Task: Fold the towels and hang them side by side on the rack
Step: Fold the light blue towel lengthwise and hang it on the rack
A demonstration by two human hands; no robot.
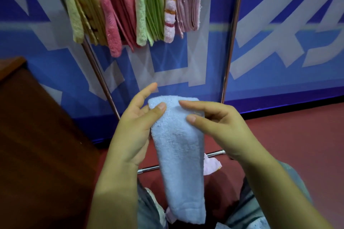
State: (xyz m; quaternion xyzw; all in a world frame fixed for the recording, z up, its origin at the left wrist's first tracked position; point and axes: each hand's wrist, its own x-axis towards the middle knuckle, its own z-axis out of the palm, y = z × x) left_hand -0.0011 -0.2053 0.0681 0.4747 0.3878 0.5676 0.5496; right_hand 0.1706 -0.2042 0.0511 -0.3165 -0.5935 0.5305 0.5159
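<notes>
A blue wall (279, 46) with large white markings stands at the far side, above a dark red floor (288, 135). A brown wooden cabinet (37, 126) fills the near left. A metal rack (230, 42) rises in front of the wall, and five folded towels hang on it side by side: from left to right a yellow towel (80, 9), a deep pink towel (115, 11), a green towel (149, 7), a white striped towel (170, 11) and a pale mauve towel (189, 0).

Near the camera, one folded light blue towel (178, 154) hangs long and narrow between two hands. The left hand (134, 128) pinches its upper left edge, thumb in front. The right hand (219, 126) grips the upper right edge with thumb and curled fingers. A scrap of pink cloth (212, 166), possibly another towel, peeks out behind the blue one, low by the rack's bottom bar.
</notes>
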